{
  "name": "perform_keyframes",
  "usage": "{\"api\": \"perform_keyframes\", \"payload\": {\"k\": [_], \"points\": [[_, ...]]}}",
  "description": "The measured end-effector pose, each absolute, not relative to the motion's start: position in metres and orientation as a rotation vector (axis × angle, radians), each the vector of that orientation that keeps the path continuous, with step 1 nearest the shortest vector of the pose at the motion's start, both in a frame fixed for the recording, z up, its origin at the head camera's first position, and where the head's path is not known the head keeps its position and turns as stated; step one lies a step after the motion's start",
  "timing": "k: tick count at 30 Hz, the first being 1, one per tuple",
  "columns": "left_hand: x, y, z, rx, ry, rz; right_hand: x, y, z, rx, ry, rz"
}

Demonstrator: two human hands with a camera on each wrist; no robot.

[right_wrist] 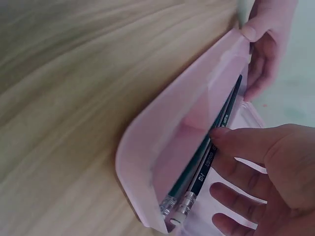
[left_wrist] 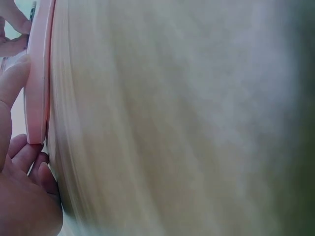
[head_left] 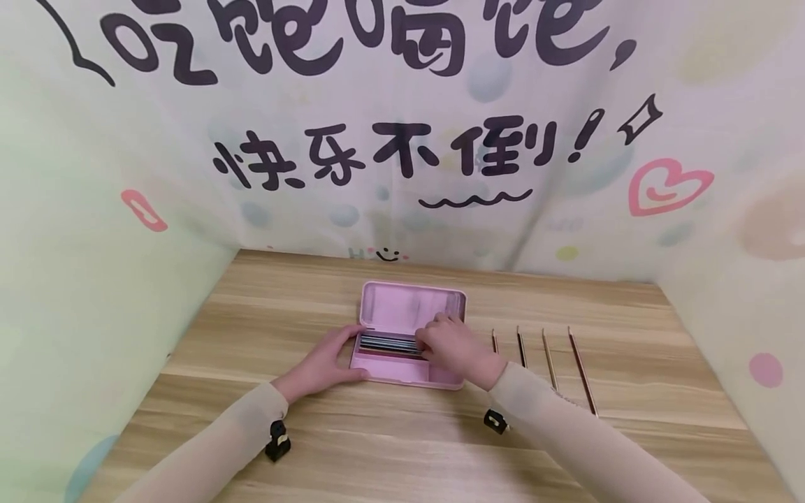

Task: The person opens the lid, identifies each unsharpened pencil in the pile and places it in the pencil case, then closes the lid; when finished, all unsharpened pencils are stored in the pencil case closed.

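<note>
A pink pencil case (head_left: 390, 368) lies on the table with its lid (head_left: 396, 306) raised toward the back. Several pencils (head_left: 386, 344) lie lengthwise inside it. My left hand (head_left: 323, 363) grips the case's left end, thumb at the near corner and fingers round the far side. Over the right part of the case, my right hand (head_left: 455, 348) reaches in from above. In the right wrist view its thumb and forefinger pinch a dark pencil (right_wrist: 199, 179) with a white eraser, beside a green pencil (right_wrist: 184, 177). The other fingers hang loosely curled.
Right of the case several pencils stand in a spaced row on the wooden table (head_left: 302, 279), including a dark one (head_left: 521, 346), a tan one (head_left: 549, 356) and a reddish one (head_left: 581, 367). My right sleeve covers some of their lower ends. A printed cloth (head_left: 390, 223) hangs behind.
</note>
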State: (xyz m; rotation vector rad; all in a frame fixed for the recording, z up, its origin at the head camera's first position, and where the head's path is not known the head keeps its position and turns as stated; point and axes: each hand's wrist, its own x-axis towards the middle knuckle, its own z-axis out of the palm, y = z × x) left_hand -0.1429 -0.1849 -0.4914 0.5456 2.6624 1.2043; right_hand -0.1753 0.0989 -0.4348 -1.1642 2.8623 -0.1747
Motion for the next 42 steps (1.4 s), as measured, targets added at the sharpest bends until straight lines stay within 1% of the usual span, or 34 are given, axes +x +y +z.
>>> {"api": "perform_keyframes", "payload": {"k": [8,16,23,26,30,34,42], "points": [[-0.141,-0.185,-0.492,0.544,2.657,1.209,-0.172,0.094,-0.439,-1.129,2.864,-0.115],[-0.143,-0.185,-0.494,0.55,2.687,1.166,-0.169,0.095,-0.439,-1.118,2.88,-0.196],[-0.137,-0.188,-0.494,0.551,2.655,1.161,-0.16,0.102,-0.435,-1.214,2.921,-0.351],[-0.139,-0.187,-0.492,0.563,2.644,1.17,-0.162,0.109,-0.427,-1.292,2.986,-0.409],[-0.142,-0.186,-0.491,0.592,2.643,1.177,-0.17,0.124,-0.417,-1.312,3.045,-0.456],[-0.143,-0.187,-0.491,0.603,2.632,1.183,-0.178,0.139,-0.408,-1.213,3.044,-0.543],[-0.142,-0.191,-0.491,0.629,2.635,1.169,-0.194,0.159,-0.397,-0.758,2.981,-0.964]]}}
